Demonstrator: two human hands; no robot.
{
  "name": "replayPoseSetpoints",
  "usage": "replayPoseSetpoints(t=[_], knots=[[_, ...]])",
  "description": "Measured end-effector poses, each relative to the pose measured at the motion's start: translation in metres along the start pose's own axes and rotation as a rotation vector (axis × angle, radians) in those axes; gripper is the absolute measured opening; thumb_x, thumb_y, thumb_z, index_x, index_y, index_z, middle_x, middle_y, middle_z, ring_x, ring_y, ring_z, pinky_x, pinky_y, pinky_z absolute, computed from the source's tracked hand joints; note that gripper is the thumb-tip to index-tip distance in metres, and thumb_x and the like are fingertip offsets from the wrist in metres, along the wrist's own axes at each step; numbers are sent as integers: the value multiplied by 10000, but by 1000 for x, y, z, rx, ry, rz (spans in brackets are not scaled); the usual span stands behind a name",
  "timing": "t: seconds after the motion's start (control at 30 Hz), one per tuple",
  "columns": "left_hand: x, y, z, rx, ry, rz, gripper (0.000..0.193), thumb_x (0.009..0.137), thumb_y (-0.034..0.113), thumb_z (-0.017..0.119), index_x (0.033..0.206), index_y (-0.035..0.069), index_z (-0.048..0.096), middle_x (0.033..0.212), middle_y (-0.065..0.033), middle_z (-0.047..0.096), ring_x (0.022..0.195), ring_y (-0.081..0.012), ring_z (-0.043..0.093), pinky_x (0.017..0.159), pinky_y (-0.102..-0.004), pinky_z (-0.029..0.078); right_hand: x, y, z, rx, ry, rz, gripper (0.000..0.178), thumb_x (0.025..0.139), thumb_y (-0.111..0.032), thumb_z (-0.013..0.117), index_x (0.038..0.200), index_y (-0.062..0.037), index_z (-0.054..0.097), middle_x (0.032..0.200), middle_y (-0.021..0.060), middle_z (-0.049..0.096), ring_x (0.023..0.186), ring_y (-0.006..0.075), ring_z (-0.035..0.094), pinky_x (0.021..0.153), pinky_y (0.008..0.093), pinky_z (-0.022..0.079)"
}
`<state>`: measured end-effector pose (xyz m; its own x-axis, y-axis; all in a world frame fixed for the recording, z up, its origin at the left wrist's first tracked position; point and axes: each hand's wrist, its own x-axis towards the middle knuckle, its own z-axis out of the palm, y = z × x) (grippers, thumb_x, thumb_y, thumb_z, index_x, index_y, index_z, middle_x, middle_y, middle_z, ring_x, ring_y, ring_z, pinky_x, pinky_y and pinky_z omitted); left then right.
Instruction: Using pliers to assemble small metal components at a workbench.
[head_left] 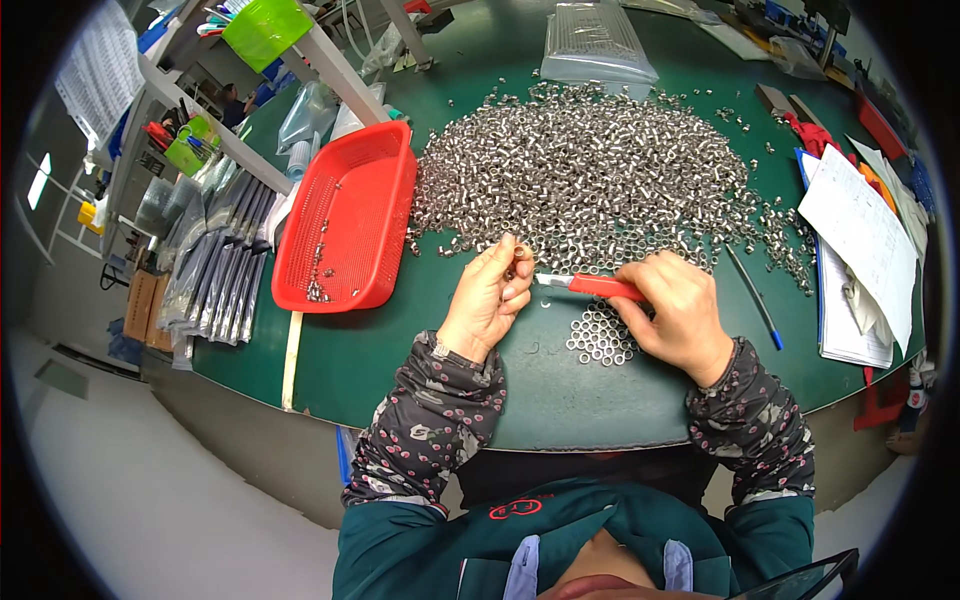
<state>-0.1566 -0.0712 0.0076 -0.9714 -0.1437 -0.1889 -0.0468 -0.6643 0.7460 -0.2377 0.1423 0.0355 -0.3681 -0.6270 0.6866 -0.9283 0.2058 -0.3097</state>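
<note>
Pale flooring and a grey-framed shelf (220, 140) lie off to the left of a rounded green desk (560, 425). Along the desk's left edge lie stacked clear packets (225, 260), with a red basket (385, 225) beside them; a few small metal bits are scattered on its bottom.

Next comes the left hand (485, 297), thumb and fingertips pinched together on a small ring (520, 253), mostly hidden by the fingers. Such a ring looks light, stiff and hard to crush, but smooth and round enough to slip or roll; the surest hold is probably across its outer wall, between the tips of thumb and forefinger.

Behind the hands spreads a big heap of shiny metal rings (590, 165), and nearer the desk's front edge sits a small cluster of rings (603, 335). Just beside the left fingertips is the blade of a red cutter (597, 287), its handle gripped in the closed right hand (685, 312). It seems light and rigid, the thin blade likely brittle if bent, so the handle, well behind the edge, is the place to hold.

Farther right lie a pen (755, 298) and loose papers (860, 235).
</note>
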Motion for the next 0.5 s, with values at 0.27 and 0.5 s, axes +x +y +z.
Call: replayPoseSetpoints(t=[0.27,0.5], knots=[[0,3,-1,1,20,27,255,931,296,450,871,56,510,746,-18,454,507,-43,329,374,-158,234,-1,-3,1,-71,-198,-198,196,634,-132,696,769,-81,563,642,24,474,599,195,491,516,312,406],[2,2,-6,-4,-25,86,152,927,197,463,941,55,516,822,-28,460,509,-39,331,373,-154,230,1,-6,-3,0,-235,-162,174,681,-149,676,797,-70,572,656,54,512,614,221,527,522,327,420]])
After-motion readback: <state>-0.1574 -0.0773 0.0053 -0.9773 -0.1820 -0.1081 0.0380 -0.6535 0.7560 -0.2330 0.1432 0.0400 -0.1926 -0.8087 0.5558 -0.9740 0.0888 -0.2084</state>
